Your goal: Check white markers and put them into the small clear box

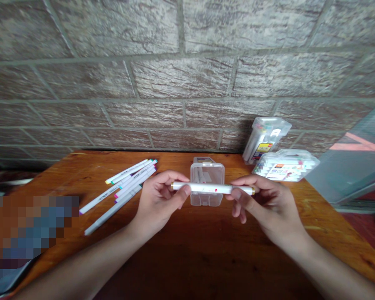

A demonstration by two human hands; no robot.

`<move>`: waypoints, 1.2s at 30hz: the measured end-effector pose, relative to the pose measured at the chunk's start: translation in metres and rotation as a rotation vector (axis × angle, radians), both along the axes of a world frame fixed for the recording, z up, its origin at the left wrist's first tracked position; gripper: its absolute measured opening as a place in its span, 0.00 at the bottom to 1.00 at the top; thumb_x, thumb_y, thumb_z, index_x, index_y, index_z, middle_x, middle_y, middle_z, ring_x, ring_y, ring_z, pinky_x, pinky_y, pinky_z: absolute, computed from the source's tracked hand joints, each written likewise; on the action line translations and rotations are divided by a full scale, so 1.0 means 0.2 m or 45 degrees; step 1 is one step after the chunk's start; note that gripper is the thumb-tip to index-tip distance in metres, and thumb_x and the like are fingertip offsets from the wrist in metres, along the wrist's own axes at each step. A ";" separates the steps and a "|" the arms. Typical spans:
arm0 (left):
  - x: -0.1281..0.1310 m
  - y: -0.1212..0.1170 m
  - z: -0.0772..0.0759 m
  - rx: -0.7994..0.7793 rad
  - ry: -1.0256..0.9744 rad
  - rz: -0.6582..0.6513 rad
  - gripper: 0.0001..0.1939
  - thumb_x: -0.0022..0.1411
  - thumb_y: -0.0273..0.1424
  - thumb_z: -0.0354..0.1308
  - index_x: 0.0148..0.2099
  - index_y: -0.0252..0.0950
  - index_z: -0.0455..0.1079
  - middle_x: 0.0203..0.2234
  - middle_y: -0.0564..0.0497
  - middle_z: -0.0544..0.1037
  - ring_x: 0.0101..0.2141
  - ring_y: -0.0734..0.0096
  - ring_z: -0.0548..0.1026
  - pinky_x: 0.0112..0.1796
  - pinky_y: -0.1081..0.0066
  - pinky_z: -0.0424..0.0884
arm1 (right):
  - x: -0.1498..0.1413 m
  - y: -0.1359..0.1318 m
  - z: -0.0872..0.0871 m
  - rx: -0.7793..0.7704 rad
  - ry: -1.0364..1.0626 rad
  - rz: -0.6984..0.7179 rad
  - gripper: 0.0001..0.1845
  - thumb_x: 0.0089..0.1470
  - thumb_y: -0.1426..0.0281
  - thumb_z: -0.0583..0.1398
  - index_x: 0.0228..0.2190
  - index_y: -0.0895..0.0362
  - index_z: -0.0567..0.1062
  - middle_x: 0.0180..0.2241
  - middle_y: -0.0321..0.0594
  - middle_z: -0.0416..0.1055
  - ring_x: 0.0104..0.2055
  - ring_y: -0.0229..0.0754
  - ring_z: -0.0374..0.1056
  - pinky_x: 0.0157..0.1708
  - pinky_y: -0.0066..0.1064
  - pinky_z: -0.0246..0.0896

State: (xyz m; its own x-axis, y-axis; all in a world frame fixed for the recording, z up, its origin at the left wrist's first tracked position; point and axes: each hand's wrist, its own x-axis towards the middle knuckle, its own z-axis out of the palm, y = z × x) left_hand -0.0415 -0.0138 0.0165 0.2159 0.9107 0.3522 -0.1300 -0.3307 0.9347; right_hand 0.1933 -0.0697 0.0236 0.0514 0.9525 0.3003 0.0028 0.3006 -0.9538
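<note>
A white marker [206, 188] with yellowish ends lies level between my hands, above the table. My left hand [162, 200] pinches it near its left end. Near the other end, the thumb and fingers of my right hand [265, 204] grip the same marker. Just behind it stands a clear plastic case [207, 200], with a few pale markers showing inside. To the left of my left hand, several white markers [125, 181] with coloured ends lie loosely side by side on the wooden table [200, 254].
A tall clear marker box [262, 139] stands against the brick wall [156, 79] at the back right. In front of it sits a wider clear case [286, 166] of markers with a handle. A pixelated patch [31, 233] covers the left table edge.
</note>
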 end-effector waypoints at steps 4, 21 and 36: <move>0.00 0.00 0.00 -0.006 -0.004 -0.005 0.09 0.60 0.31 0.72 0.37 0.34 0.77 0.19 0.56 0.75 0.16 0.79 0.68 0.19 0.79 0.65 | 0.00 -0.01 0.00 -0.017 0.009 -0.037 0.14 0.54 0.62 0.75 0.38 0.57 0.83 0.23 0.40 0.82 0.15 0.37 0.70 0.14 0.25 0.66; -0.01 0.00 -0.02 -0.021 0.026 0.006 0.10 0.61 0.35 0.73 0.38 0.34 0.78 0.19 0.55 0.75 0.17 0.77 0.70 0.20 0.77 0.65 | -0.01 0.00 0.03 0.019 0.039 0.011 0.15 0.57 0.59 0.73 0.37 0.58 0.82 0.23 0.41 0.82 0.15 0.36 0.72 0.14 0.23 0.69; -0.01 0.00 -0.03 -0.062 0.003 -0.004 0.12 0.61 0.37 0.73 0.39 0.34 0.79 0.17 0.55 0.75 0.17 0.75 0.69 0.21 0.75 0.65 | -0.01 0.00 0.04 -0.026 0.018 -0.015 0.16 0.54 0.59 0.75 0.36 0.58 0.82 0.23 0.42 0.82 0.15 0.38 0.71 0.13 0.26 0.67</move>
State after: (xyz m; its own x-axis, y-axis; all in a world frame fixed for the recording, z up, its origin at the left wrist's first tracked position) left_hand -0.0427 -0.0138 0.0112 0.2196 0.9261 0.3069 -0.1286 -0.2843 0.9501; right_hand 0.1912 -0.0699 0.0320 0.0669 0.9578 0.2797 -0.0075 0.2808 -0.9597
